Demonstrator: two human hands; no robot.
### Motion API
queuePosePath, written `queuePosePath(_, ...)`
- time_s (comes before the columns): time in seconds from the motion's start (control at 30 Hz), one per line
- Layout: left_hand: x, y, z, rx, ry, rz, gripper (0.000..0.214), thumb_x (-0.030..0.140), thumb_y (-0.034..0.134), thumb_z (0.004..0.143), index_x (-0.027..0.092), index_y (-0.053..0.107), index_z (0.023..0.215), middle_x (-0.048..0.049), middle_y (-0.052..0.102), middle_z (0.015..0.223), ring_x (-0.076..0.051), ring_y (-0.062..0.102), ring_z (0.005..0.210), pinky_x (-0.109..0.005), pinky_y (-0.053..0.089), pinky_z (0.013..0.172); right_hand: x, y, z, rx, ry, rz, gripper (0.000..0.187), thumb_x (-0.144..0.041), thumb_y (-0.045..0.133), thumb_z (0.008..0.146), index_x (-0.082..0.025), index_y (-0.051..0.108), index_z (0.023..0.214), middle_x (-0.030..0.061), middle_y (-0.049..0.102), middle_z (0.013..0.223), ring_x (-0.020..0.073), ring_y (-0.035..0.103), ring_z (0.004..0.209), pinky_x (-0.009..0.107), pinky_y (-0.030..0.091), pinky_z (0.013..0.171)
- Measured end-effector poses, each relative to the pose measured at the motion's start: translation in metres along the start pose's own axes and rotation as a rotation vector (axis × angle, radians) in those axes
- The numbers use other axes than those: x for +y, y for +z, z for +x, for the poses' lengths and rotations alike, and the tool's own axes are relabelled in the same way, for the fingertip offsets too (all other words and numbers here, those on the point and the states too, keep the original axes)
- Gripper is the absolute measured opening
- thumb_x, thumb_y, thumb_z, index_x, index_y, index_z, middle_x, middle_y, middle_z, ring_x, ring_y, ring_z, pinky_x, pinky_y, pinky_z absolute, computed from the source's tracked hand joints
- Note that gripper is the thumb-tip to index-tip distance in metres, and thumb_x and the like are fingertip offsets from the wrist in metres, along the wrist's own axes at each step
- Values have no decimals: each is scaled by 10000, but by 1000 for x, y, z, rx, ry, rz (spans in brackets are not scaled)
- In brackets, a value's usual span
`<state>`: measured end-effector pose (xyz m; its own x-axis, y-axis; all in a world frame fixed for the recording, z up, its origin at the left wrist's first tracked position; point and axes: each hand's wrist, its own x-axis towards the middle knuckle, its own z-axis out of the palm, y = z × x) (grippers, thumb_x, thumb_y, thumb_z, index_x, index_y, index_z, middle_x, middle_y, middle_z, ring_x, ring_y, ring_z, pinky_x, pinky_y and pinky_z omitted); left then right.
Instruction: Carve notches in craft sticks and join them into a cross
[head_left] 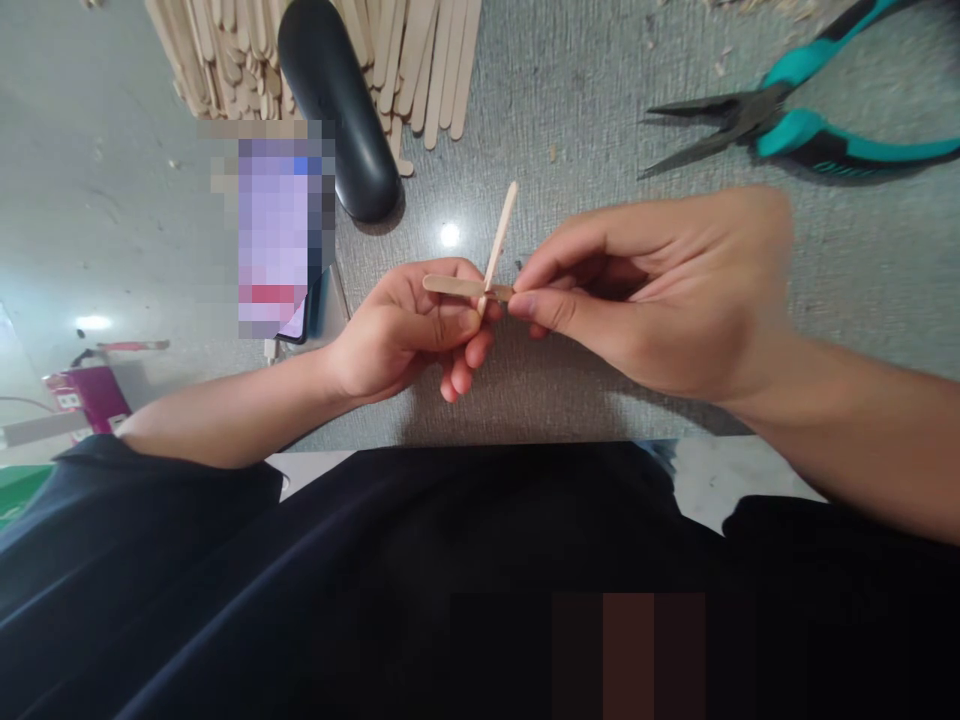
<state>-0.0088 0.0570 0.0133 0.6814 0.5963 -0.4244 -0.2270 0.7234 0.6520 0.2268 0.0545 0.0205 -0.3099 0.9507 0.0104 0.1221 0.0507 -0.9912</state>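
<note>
Two wooden craft sticks cross each other between my hands. One craft stick (502,232) slants upward, its lower end pinched by the thumb and fingers of my left hand (412,325). The other craft stick (452,286) lies nearly level across it, with a rounded left end over my left fingers. My right hand (645,290) pinches the right end of this level stick between thumb and forefinger. Whether the sticks are joined where they meet cannot be made out.
A pile of craft sticks (431,75) lies at the top, with a black oblong case (341,110) partly over it. Below the case is a phone (275,235), blurred out, with a cable plugged in. Teal-handled long-nose pliers (780,110) lie spread at the upper right of the grey table (570,130).
</note>
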Motion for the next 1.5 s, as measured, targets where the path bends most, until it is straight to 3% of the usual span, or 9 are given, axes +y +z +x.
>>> queuePosePath(0.23, -2, 2, 2, 43, 48, -16, 472, 509, 1029, 953, 175, 695, 942, 45, 741, 697, -100, 715, 505, -174, 614, 476, 7, -1, -3, 37, -53, -76, 145, -203, 963, 932, -307, 867, 902, -34, 769, 751, 140, 621, 589, 351, 418, 496)
queuePosePath(0.53, -1, 0, 1, 10, 36, 17, 482, 503, 1036, 952, 192, 668, 923, 44, 751, 676, -104, 703, 481, -170, 584, 436, 4, 0, -5, 25, -123, -141, 152, -220, 901, 1008, -322, 868, 900, -44, 819, 793, 149, 646, 606, 365, 453, 534)
queuePosePath(0.93, -3, 1, 3, 18, 34, 45, 539, 535, 1045, 934, 212, 616, 887, 48, 737, 671, -103, 704, 488, -177, 592, 448, 4, 5, -2, 18, -91, -66, 169, -225, 934, 956, -335, 856, 853, -51, 822, 776, 148, 638, 590, 365, 457, 515)
queuePosePath(1.23, -6, 1, 3, 53, 51, 73, 582, 585, 1062, 904, 209, 617, 891, 44, 754, 688, -109, 724, 502, -185, 596, 452, 10, 3, -4, 19, -73, -79, 157, -381, 973, 970, -332, 849, 886, -22, 775, 757, 180, 629, 614, 384, 481, 542)
queuePosePath(1.5, -8, 12, -4, 158, 120, 140, 561, 612, 1048, 916, 208, 659, 916, 30, 788, 718, -111, 746, 558, -204, 630, 519, 8, -4, -1, -38, -155, -146, 151, -239, 916, 969, -337, 829, 894, -25, 839, 826, 211, 734, 673, 421, 553, 606)
